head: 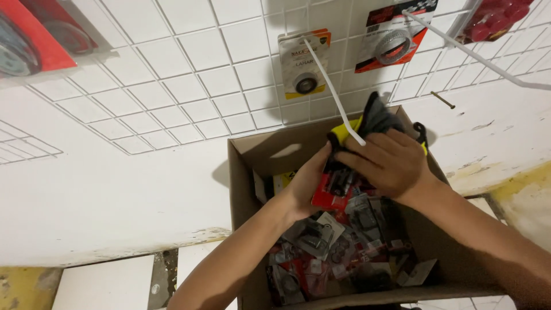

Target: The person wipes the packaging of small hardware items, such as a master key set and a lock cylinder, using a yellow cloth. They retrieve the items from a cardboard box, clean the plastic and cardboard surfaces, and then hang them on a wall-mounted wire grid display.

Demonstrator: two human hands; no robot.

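Note:
Both hands meet over an open cardboard box (241, 189) that stands against a white wall. My left hand (309, 183) grips the lower edge of a red carded package (333, 186) with small dark parts under plastic. My right hand (390, 161) closes over the top of the same bundle, which includes a yellow and grey packaged item (367, 123). A white wire hook (336, 95) from the wall grid slants down right in front of the bundle. The box holds several more small carded parts (338, 252) in red, grey and clear plastic.
A white wire grid panel (172, 86) covers the wall. On it hang a yellow carded round part (304, 60), a red carded ring-shaped part (393, 37) and a red package (34, 40) at the top left. A long white hook (476, 51) juts out at the upper right. White floor tiles (109, 284) lie below.

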